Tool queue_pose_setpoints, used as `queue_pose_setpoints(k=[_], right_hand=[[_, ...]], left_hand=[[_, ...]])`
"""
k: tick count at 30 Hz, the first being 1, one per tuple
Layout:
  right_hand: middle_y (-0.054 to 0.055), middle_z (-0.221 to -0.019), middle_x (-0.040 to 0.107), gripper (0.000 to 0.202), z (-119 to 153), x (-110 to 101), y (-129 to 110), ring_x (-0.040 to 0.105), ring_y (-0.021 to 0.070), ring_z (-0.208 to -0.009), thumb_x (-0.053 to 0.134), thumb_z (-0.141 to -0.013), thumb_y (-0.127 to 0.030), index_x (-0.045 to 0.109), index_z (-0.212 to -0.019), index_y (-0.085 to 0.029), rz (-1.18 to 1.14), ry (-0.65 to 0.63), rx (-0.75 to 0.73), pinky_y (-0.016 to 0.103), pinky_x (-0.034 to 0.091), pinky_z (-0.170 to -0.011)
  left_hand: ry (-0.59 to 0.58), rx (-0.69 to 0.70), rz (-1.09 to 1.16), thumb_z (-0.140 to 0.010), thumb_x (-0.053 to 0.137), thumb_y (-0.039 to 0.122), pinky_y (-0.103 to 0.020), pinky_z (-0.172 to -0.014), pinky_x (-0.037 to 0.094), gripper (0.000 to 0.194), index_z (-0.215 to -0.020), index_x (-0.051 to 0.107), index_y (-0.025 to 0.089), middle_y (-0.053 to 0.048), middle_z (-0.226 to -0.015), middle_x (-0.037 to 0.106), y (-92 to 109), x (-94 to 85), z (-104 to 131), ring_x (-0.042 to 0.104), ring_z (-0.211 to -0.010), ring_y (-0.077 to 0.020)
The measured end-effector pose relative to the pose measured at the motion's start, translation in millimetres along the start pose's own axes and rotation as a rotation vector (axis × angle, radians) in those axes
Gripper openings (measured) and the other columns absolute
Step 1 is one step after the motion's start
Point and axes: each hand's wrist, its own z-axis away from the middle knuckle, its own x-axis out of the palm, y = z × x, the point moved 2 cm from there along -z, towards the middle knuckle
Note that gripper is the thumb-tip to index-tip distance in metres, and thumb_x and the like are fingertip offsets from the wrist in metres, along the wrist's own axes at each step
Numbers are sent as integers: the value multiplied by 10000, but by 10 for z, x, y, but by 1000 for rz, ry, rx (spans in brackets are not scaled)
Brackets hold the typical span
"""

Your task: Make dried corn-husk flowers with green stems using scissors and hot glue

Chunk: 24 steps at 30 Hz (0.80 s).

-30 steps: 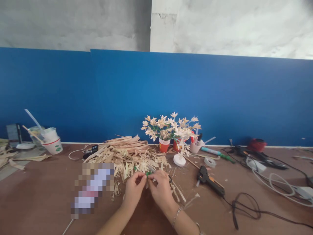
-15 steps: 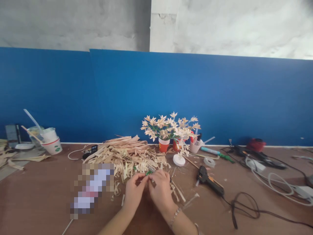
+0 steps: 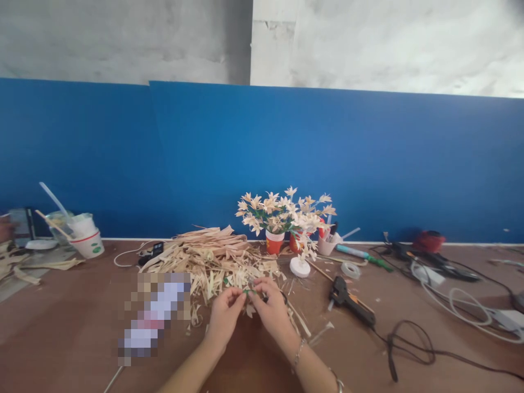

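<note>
My left hand (image 3: pixel 224 319) pinches one end of a small thin green piece (image 3: pixel 246 291) between thumb and fingertips. The other side of that piece is between the thumb and fingers of my right hand (image 3: pixel 271 311), whose wrist wears a bracelet. Something dark, too small to make out, shows by the right fingers. Just below the fingertips is a small pale petal-like shape (image 3: pixel 249 311). Beyond both hands lies a heap of dry straw-coloured strips (image 3: pixel 213 256). Pale flowers (image 3: pixel 272 204) stand in a red cup (image 3: pixel 274 243) behind it.
A white round base (image 3: pixel 300 267) and a tape roll (image 3: pixel 351 271) lie right of the heap. Farther right is a black glue gun (image 3: pixel 352 303) with its cable. White cups (image 3: pixel 88 243) stand at the left; a blurred-out object (image 3: pixel 154 319) lies nearer. A blue partition (image 3: pixel 262 142) runs behind.
My right fingers have opened out and shifted slightly, so more of the green piece and the pale petal-like shape show. A blurred reddish-brown shape has appeared at the far left edge.
</note>
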Motion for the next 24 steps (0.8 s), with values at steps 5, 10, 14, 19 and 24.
queue_pose_setpoints(k=[5,10,14,19,24], right_hand=[[59,-878,590,96,19,-7,-82,556,180,-855,573,-692,-137,617,-617,-178,30,58,-35,299,420,-782],[46,-808,604,119,0,-13,-62,558,173,-815,570,-713,-152,617,-607,-180,-4,13,-29,288,422,-750],[40,-780,611,109,-17,-26,-3,557,172,-794,567,-718,-164,609,-619,-181,-19,5,-42,294,421,-742],[43,-779,613,106,-23,-36,28,554,172,-784,561,-709,-156,601,-614,-178,-15,16,-42,301,420,-738],[33,-766,609,113,-13,-5,17,549,167,-780,562,-711,-153,598,-607,-179,-5,-14,-27,289,410,-735]], left_hand=[[75,43,-84,-668,584,406,-244,-573,431,257,-684,606,151,-12,-625,622,6,-24,-11,560,-600,-161],[37,52,-55,-684,586,341,-259,-617,460,213,-754,620,143,-36,-695,660,-8,-35,-15,597,-654,-170],[-22,25,39,-658,619,274,-268,-651,480,230,-841,635,136,-60,-762,684,-39,-15,-21,629,-717,-182],[-9,-6,81,-606,658,237,-304,-716,490,237,-815,659,126,-79,-785,701,-47,-12,-36,636,-749,-196],[129,-1,86,-602,661,241,-315,-720,498,282,-856,660,117,-80,-789,703,-80,-59,-44,640,-753,-201]])
